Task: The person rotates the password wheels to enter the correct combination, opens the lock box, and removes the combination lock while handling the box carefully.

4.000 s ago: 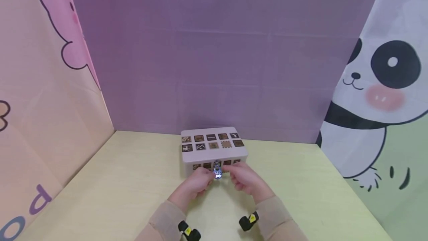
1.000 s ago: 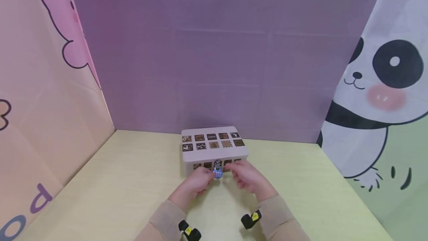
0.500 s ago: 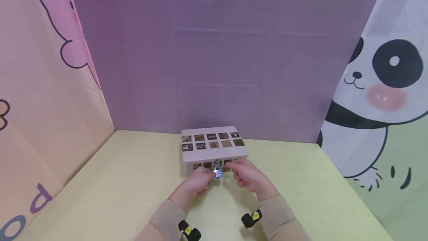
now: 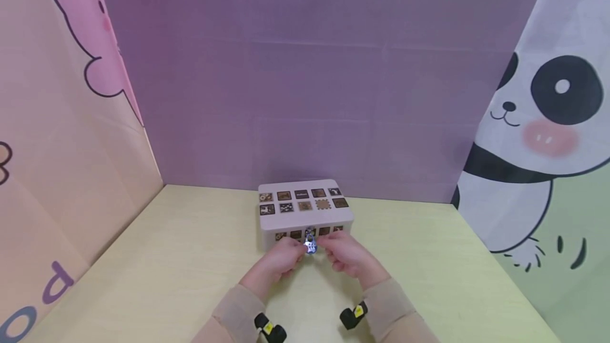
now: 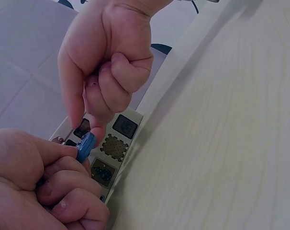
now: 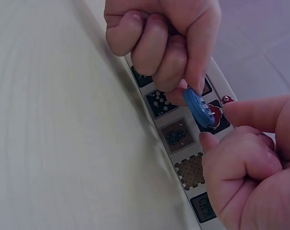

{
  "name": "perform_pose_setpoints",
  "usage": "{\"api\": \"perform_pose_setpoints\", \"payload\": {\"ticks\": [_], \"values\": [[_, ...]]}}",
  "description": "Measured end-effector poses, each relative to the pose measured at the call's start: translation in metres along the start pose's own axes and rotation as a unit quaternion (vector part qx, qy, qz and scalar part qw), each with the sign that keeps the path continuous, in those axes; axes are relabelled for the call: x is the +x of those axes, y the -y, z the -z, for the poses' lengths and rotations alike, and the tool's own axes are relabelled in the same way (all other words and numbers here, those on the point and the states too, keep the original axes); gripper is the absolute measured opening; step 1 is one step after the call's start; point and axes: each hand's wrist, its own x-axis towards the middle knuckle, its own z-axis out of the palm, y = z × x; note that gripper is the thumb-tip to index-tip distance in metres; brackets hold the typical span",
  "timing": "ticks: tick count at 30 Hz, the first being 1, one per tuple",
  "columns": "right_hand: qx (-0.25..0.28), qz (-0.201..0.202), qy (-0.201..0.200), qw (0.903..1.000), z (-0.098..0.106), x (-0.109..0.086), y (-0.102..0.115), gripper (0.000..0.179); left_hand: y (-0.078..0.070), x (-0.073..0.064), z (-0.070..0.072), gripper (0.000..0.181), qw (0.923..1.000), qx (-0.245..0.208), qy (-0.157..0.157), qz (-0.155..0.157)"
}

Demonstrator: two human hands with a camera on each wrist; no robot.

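Observation:
A small blue padlock (image 4: 311, 246) with dials hangs at the front latch of a white box (image 4: 295, 219) printed with dark and brown picture squares. My left hand (image 4: 285, 255) pinches the padlock's left edge between thumb and index finger, its other fingers curled under. From the other side my right hand (image 4: 350, 253) brings thumb and index fingertips right to the padlock's edge, the rest curled into the palm. In the right wrist view the padlock (image 6: 198, 108) sits between both hands' fingertips, close to a red and silver latch piece (image 6: 226, 99). The fingers partly hide the latch.
The box lid is down, and the box stands on a pale wood-grain table (image 4: 205, 258) near a purple backdrop (image 4: 314, 94). Cartoon-printed cloths flank it, with a panda (image 4: 510, 200) on the right. Each wrist wears a small black camera.
My right fingertips, slightly right of the padlock half a second ago, have moved back left to its edge. The padlock's tilt varies a little. My left hand and the box stay put.

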Motion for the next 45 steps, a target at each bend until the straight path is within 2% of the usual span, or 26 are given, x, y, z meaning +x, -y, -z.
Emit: {"api": "perform_pose_setpoints", "payload": {"ticks": [6, 17, 45], "values": [[0.009, -0.002, 0.017, 0.9998, -0.0044, 0.0018, -0.0033, 0.027, -0.0006, 0.0003, -0.0003, 0.041, 1.0000, -0.003, 0.002, -0.003], [-0.003, -0.010, 0.013, 0.9999, -0.0076, 0.0015, -0.0048, 0.023, -0.0002, 0.0003, -0.0004, 0.039, 1.0000, -0.007, 0.001, -0.005], [-0.001, -0.021, 0.006, 0.9998, -0.0051, 0.0012, -0.0016, 0.030, 0.0009, 0.0001, 0.0008, 0.043, 0.9999, 0.001, 0.006, -0.016]]}}
